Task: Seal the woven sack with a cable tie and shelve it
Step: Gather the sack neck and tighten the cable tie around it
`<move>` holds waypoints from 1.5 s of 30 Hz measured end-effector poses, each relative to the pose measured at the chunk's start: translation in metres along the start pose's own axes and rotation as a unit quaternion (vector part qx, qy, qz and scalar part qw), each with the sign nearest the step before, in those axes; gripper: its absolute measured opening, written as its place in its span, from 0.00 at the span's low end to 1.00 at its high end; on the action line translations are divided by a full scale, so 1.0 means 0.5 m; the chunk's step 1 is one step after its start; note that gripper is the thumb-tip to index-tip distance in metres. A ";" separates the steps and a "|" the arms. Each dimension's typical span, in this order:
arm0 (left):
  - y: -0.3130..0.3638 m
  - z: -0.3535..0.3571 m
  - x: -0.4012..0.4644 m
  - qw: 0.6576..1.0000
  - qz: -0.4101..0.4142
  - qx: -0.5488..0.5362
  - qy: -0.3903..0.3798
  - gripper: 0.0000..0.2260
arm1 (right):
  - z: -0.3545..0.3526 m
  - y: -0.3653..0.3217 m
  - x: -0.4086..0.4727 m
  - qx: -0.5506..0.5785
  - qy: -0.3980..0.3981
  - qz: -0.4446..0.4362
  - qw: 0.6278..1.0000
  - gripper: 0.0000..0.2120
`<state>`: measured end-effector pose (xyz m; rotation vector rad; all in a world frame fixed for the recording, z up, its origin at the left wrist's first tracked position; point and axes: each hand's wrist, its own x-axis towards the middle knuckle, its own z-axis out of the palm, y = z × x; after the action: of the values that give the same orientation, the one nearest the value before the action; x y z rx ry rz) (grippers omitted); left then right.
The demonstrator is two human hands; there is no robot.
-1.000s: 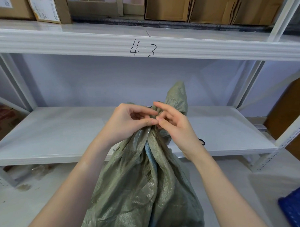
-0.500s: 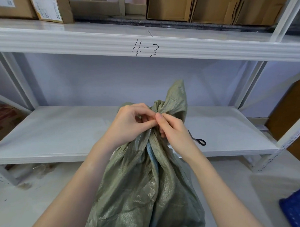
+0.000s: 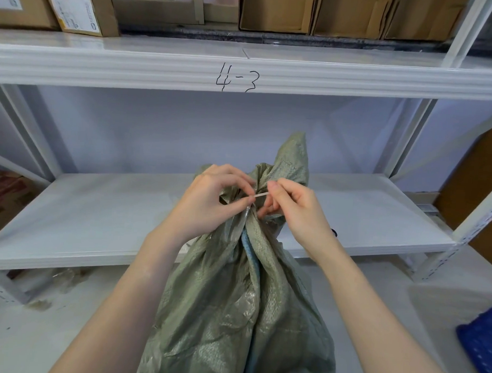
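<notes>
Woven sack [image 3: 235, 303], olive green, stands upright on the floor directly in front of the lower shelf [image 3: 98, 217], and I take it as my landmark. Its mouth is gathered into a tight neck near its top, with a loose flap of fabric rising above the gather. My left hand [image 3: 208, 204] is closed around the left side of that neck, thumb and forefinger pinched at the gather, I judge to keep the bunched fabric from spreading. My right hand [image 3: 291, 207], at the neck's right side, pinches the pale tail of the cable tie [image 3: 260, 194] between thumb and forefinger; its other fingers curl loosely. The tie runs taut between both hands, across the neck's front. I judge I am cinching it, with shelving not yet begun. Behind the sack, the lower shelf lies bare apart from a small dark object mostly hidden by my right wrist.
</notes>
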<state>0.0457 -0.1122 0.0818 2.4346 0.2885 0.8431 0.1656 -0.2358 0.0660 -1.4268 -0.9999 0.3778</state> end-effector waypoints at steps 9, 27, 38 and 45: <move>-0.012 0.006 -0.002 1.000 -0.009 0.025 0.000 0.02 | -0.001 -0.005 0.000 0.046 0.036 0.040 0.997 0.24; -0.021 0.021 -0.005 1.000 -0.006 -0.015 -0.006 0.03 | 0.024 0.012 -0.011 -0.105 -0.016 -0.006 0.994 0.20; -0.031 0.025 -0.007 1.000 -0.011 -0.022 0.005 0.03 | 0.009 0.015 -0.002 -0.071 0.076 0.019 0.994 0.21; -0.036 0.032 -0.009 1.000 -0.018 -0.023 0.009 0.04 | 0.027 0.013 -0.010 -0.059 0.043 0.081 0.994 0.24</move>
<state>0.0517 -0.1056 0.0591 2.3727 0.3154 0.8474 0.1550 -0.2298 0.0563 -1.6225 -0.8509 0.3766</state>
